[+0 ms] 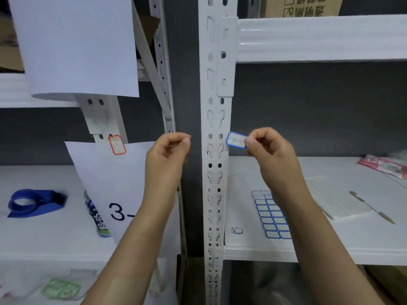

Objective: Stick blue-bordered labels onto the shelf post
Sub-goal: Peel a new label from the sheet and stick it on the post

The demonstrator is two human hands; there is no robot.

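White steel shelving is standing against a dark grey wall, and beside its slotted shelf post (214, 119) a blue-bordered label (236, 140) is hanging in the air, just off the post's right edge and, as far as I can see, not yet stuck down. Something is handwritten on it, too small to read. I am judging it featherlight, thin and floppy, with a tacky back that will be grabbing whatever it brushes, so holding one end and leaving the other free to land first on a flat strip between the slots is looking sensible. The right hand (267, 148) is doing just that, pinching the label's right end between thumb and forefinger, other fingers curling under, forearm rising from below. The left hand (169, 150) is hovering across the post, near but apart, fingers curled with thumb meeting forefinger; whether anything is pinched there I cannot tell. Lower down, a label sheet (272, 216) is lying on the right shelf board (330, 238), and a red-bordered label (117, 144) is showing on another upright to the left
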